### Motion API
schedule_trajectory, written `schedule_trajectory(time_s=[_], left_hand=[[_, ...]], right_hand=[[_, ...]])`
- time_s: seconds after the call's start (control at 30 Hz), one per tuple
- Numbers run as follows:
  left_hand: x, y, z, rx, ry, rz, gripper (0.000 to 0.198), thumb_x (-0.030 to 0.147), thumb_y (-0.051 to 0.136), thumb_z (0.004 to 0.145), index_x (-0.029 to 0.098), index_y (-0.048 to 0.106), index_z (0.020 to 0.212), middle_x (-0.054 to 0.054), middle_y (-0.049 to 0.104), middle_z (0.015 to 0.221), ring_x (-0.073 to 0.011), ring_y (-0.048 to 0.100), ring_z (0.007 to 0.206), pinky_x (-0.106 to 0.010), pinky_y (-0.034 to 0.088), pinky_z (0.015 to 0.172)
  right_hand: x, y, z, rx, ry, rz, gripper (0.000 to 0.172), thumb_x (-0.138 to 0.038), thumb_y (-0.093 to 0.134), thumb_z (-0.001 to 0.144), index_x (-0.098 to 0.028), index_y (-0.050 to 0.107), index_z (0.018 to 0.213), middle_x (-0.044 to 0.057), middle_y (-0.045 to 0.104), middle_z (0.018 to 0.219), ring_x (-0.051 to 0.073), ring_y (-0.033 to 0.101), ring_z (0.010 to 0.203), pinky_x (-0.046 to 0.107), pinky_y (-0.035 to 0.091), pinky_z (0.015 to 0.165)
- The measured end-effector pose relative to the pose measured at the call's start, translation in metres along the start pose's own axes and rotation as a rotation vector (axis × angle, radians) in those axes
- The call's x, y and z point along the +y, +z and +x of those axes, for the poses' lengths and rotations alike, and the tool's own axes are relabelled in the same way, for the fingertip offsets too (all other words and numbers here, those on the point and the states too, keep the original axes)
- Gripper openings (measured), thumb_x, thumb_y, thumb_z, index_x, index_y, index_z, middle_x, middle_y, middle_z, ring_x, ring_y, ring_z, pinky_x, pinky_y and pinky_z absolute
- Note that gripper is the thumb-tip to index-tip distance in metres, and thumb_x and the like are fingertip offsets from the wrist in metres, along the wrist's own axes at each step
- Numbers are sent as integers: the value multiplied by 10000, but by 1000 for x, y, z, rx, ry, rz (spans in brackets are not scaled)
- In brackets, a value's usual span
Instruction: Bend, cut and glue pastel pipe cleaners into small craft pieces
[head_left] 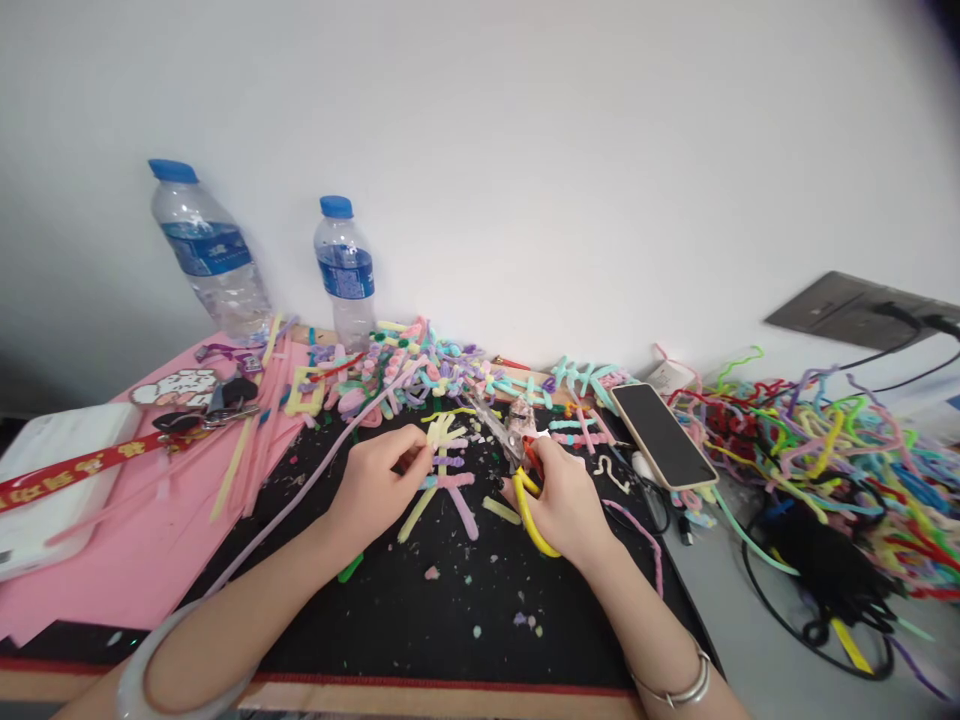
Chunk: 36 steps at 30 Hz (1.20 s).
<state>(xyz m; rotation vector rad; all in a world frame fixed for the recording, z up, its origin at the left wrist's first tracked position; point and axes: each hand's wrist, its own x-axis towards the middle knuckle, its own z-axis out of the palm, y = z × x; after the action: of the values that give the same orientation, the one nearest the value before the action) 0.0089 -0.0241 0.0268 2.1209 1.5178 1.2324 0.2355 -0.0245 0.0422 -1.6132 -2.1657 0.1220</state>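
Observation:
A small figure of pastel pipe cleaners (450,462), with yellow, purple, pink and blue strips, is held over the black mat (360,620). My left hand (386,480) pinches its left side; the fingertips partly hide that edge. In my right hand (566,495) are scissors (536,520) with yellow and orange handles. Their blades are parted and point up and left, to the right of the figure and apart from it. A short pale-yellow piece of pipe cleaner (501,511) lies just left of the scissors' handles. Coloured scraps of fluff (431,573) are scattered over the mat.
Two water bottles (345,270) stand against the wall. Finished pipe-cleaner shapes (450,365) are heaped along the back. At right lie a phone (664,435), a tangle of pipe cleaners (832,440) and black cables (832,570). Pink sheets (172,520) and a red lanyard (82,465) are at left.

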Motion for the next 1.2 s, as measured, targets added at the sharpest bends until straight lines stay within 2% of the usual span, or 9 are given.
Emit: schedule_trajectory(time_s=[0.27, 0.83, 1.2], left_hand=[[2, -1, 0, 44, 59, 41, 219, 158, 480, 852, 186, 477, 635, 44, 496, 569, -97, 480, 524, -200, 369, 552], [-3, 2, 0, 72, 170, 71, 159, 105, 489, 858, 163, 551, 724, 15, 583, 648, -103, 547, 585, -188, 403, 597], [-3, 1, -1, 76, 175, 76, 143, 96, 501, 851, 156, 566, 739, 5, 606, 667, -107, 568, 598, -185, 416, 610]], right_hand=[[-4, 0, -3, -72, 1, -67, 315, -424, 585, 751, -220, 365, 655, -17, 484, 618, 137, 404, 533, 249, 257, 496], [-3, 1, -4, -57, -5, -75, 329, -380, 589, 734, -219, 314, 649, -21, 454, 618, 131, 380, 548, 240, 224, 507], [-3, 0, -4, -92, 17, -82, 336, -389, 591, 730, -218, 312, 653, -24, 452, 621, 129, 370, 549, 241, 209, 507]])
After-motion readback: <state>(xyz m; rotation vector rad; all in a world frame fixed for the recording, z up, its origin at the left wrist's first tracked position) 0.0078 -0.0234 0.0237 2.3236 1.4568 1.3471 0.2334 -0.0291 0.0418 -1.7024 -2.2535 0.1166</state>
